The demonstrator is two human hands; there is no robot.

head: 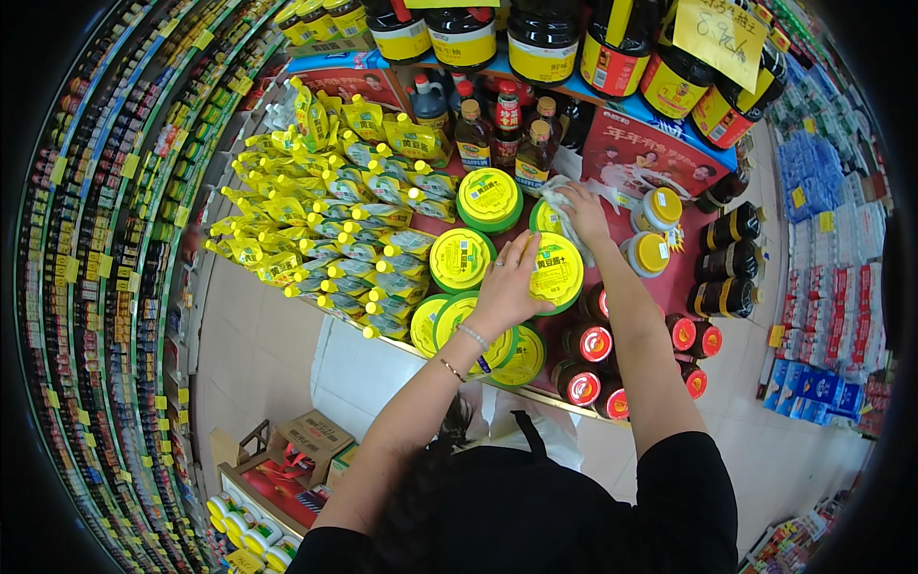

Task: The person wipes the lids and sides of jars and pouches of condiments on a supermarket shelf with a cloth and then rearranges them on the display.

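My left hand (508, 287), with a ring and bracelets, lies with fingers spread against a yellow-lidded tub of soybean paste (558, 276). Beyond it, my right hand (582, 212) presses a pale cloth (563, 197) on another yellow-lidded tub (547, 219), which the cloth partly covers. More such tubs stand around: one green-rimmed tub (489, 199) behind, one tub (461, 258) to the left, several below my left wrist. Bottles of cooking sauce (532, 158) stand behind the cloth. Two white jars with yellow lids (647, 253) are right of my right forearm.
Yellow spouted pouches (323, 208) fill the left of the red-covered display table (667, 287). Red-lidded jars (595, 344) stand near its front edge, dark bottles (728, 260) at its right. Large sauce bottles (543, 43) line a raised shelf. Stocked store shelves (129, 237) run along the left; a carton (312, 438) sits lower left.
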